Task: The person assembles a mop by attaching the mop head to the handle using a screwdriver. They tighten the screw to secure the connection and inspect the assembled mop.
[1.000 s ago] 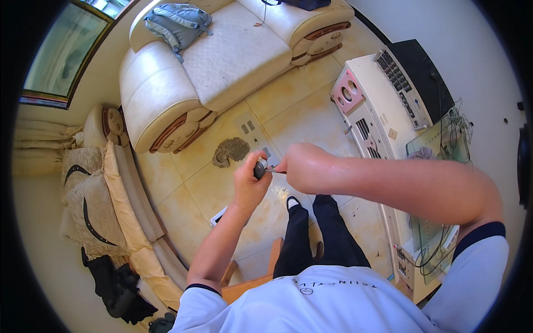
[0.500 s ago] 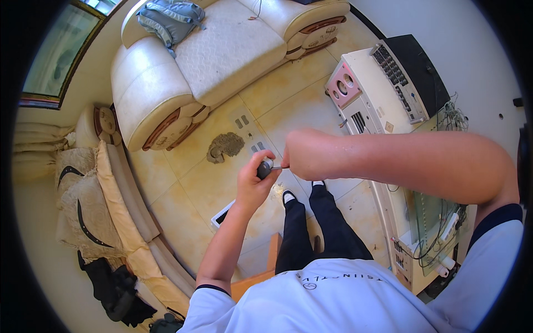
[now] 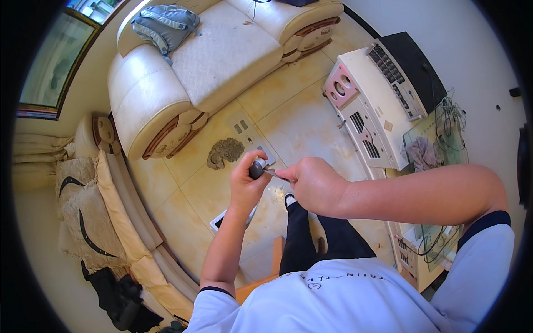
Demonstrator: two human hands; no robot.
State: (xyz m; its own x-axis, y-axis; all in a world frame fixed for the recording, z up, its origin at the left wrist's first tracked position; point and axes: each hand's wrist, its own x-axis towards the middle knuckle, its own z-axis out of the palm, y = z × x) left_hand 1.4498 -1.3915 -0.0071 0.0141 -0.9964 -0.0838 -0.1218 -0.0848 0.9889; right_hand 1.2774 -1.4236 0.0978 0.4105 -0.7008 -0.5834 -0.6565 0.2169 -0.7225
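My left hand (image 3: pixel 245 184) is raised in front of me and closed around a small round object (image 3: pixel 257 168) with a dark end and a pale side; its exact kind does not show. From the closed fingers of my right hand (image 3: pixel 317 184), a thin metal tool (image 3: pixel 277 176) points left, its tip close to or touching the round object. Whether the tool is a blade or a driver cannot be made out. Below the hands on the floor lies a heap of grey-brown, mortar-like material (image 3: pixel 225 153), with grey flat plates (image 3: pixel 241 126) beside it.
A cream sofa (image 3: pixel 227 61) with a blue backpack (image 3: pixel 166 28) stands ahead. Another sofa (image 3: pixel 130 222) runs along the left. At right is a white cabinet (image 3: pixel 369 119) carrying a black-backed device, with cables and a glass shelf. A white tray-like item (image 3: pixel 219 220) lies on the floor.
My right hand and forearm have come lower and nearer to me, and the metal tool now slants down toward the right. My left hand has shifted slightly left, still holding the round object.
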